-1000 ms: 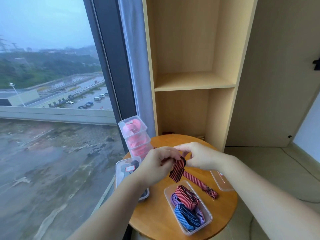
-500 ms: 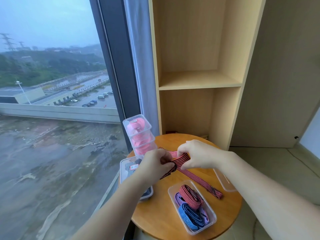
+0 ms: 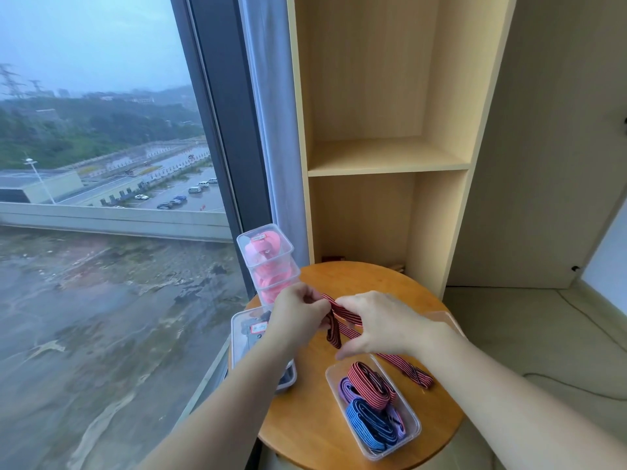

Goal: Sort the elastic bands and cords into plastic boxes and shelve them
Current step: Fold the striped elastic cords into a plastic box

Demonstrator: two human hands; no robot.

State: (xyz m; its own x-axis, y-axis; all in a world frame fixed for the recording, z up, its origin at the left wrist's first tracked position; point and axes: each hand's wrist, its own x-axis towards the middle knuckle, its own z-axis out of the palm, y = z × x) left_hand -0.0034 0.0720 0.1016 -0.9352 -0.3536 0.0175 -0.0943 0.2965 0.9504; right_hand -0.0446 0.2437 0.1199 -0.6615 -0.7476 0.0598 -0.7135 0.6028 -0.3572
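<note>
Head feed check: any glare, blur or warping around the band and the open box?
Head view: soft grey daylight from the window, no glare on the table. The wide-angle lens slants the shelf uprights. The left hand, right hand and band look slightly soft. The box reads clearly, colours distinct.

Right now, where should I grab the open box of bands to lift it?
Hold the box across its two long walls, mid-length, from the near side. It is narrow and lidless, and the left hand and right hand hold a band just beyond it.
</note>
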